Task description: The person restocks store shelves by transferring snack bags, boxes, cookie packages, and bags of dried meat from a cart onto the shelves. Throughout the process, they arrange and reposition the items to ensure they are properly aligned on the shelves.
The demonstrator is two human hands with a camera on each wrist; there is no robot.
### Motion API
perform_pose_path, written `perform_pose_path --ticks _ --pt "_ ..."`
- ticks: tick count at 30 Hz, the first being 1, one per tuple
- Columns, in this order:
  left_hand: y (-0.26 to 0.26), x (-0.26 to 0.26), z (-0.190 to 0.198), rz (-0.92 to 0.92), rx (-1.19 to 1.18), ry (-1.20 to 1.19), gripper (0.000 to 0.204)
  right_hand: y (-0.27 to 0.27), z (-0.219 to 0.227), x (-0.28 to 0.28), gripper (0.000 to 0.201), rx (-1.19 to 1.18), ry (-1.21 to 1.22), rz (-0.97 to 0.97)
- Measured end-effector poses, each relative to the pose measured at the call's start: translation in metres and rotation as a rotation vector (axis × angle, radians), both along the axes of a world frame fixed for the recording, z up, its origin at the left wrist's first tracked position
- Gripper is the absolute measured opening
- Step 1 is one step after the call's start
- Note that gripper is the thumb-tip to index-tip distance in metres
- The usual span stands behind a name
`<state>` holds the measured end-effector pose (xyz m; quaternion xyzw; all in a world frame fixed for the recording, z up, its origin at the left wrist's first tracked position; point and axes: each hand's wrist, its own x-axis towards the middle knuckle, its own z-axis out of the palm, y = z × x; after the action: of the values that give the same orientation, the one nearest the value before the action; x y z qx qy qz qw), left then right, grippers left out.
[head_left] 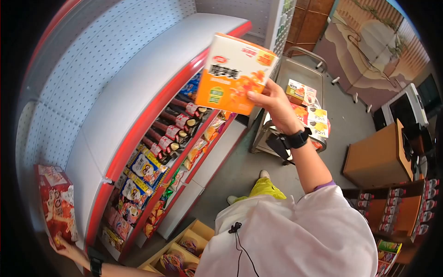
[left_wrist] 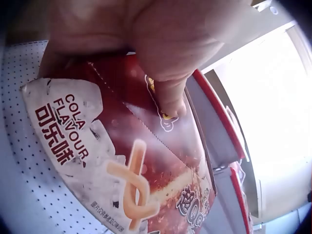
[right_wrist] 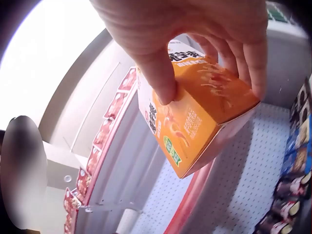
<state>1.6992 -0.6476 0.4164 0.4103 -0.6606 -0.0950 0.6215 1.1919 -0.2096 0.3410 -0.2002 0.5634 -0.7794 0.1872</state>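
Observation:
My right hand (head_left: 275,107) holds an orange-and-white snack box (head_left: 230,76) raised in front of the shelf rack. In the right wrist view the thumb presses one face of this box (right_wrist: 190,105) and the fingers wrap the far side. Down at the left, my left hand (head_left: 69,253) grips a red cola-flavour snack box (head_left: 57,201), which stands at the near end of the white upper shelf (head_left: 110,87). Seen from the left wrist, the thumb lies on the red face of that box (left_wrist: 136,126); the other fingers are mostly hidden behind it.
Below the upper shelf, lower shelves hold dark bottle-shaped packs (head_left: 173,131) and bagged snacks (head_left: 134,189). A metal cart (head_left: 300,69) carries several small boxes (head_left: 318,115). Cardboard trays (head_left: 203,228) with round tubs lie near the feet. Bottles (head_left: 392,210) stand on a rack at right.

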Motion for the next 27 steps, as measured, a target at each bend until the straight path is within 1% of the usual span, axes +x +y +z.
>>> perform_pose_path --ticks 1,2,3,4,5,6,7,8,10,11,12,13,14,15,17,18,19,21,22,23,24,25,27 --pt "0.002 -0.005 0.004 0.013 -0.007 -0.042 0.060 0.018 -0.009 -0.010 0.060 0.049 -0.009 -0.043" --pt "0.006 -0.012 0.005 -0.030 -0.005 -0.043 0.060 0.036 -0.016 -0.019 0.059 0.080 -0.013 -0.093" --pt "0.025 -0.027 0.009 -0.072 -0.004 -0.044 0.061 0.056 -0.023 -0.027 0.058 0.111 -0.016 -0.142" --pt "0.039 -0.038 0.012 -0.066 -0.034 -0.078 0.064 0.076 -0.032 -0.039 0.057 0.126 -0.010 -0.181" --pt "0.041 -0.041 0.011 -0.031 -0.035 -0.092 0.066 0.097 -0.041 -0.050 0.056 0.138 -0.004 -0.220" --pt "0.068 -0.071 0.018 -0.039 -0.112 -0.072 0.050 0.115 -0.047 -0.060 0.054 0.160 -0.006 -0.280" --pt "0.099 -0.100 0.025 -0.047 -0.188 -0.052 0.037 0.138 -0.054 -0.074 0.052 0.243 -0.008 -0.333" --pt "0.116 -0.113 0.026 -0.051 -0.186 -0.055 0.037 0.160 -0.063 -0.089 0.053 0.296 -0.032 -0.378" --pt "0.145 -0.136 0.026 -0.199 -0.101 -0.022 0.039 0.208 -0.085 -0.125 0.056 0.366 -0.083 -0.447" --pt "0.156 -0.146 0.022 -0.197 -0.098 -0.025 0.039 0.230 -0.100 -0.147 0.058 0.385 -0.110 -0.471" --pt "0.171 -0.155 0.021 -0.234 -0.025 -0.032 0.037 0.255 -0.115 -0.168 0.062 0.390 -0.149 -0.503" --pt "0.186 -0.165 0.020 -0.267 0.048 -0.039 0.034 0.274 -0.121 -0.184 0.064 0.422 -0.211 -0.523" --pt "0.198 -0.178 0.016 -0.300 0.017 -0.083 0.031 0.291 -0.129 -0.202 0.064 0.442 -0.261 -0.563" --pt "0.200 -0.182 0.005 -0.318 0.036 -0.034 0.029 0.307 -0.142 -0.221 0.064 0.462 -0.313 -0.601" --pt "0.188 -0.173 -0.020 0.047 -0.358 -0.678 0.026 0.348 -0.183 -0.267 0.064 0.477 -0.359 -0.583" --pt "0.210 -0.192 -0.027 0.056 -0.358 -0.692 0.026 0.365 -0.202 -0.287 0.064 0.494 -0.405 -0.577" --pt "0.241 -0.219 -0.032 -0.168 -0.080 -0.449 0.039 0.379 -0.216 -0.303 0.064 0.495 -0.418 -0.564" --pt "0.303 -0.285 -0.040 -0.587 0.468 0.067 0.067 0.402 -0.240 -0.329 0.061 0.549 -0.488 -0.463" --pt "0.325 -0.311 -0.047 -0.612 0.503 0.061 0.067 0.410 -0.255 -0.340 0.056 0.580 -0.516 -0.482" --pt "0.343 -0.333 -0.054 -0.634 0.539 0.057 0.067 0.419 -0.272 -0.350 0.056 0.580 -0.532 -0.472" --pt "0.360 -0.355 -0.059 -0.648 0.555 -0.002 0.068 0.428 -0.288 -0.362 0.055 0.630 -0.548 -0.389" --pt "0.368 -0.369 -0.067 -0.703 0.572 -0.039 0.069 0.430 -0.294 -0.373 0.053 0.679 -0.556 -0.303" --pt "0.396 -0.403 -0.078 -0.831 0.699 -0.004 0.072 0.429 -0.309 -0.383 0.048 0.710 -0.587 -0.258"
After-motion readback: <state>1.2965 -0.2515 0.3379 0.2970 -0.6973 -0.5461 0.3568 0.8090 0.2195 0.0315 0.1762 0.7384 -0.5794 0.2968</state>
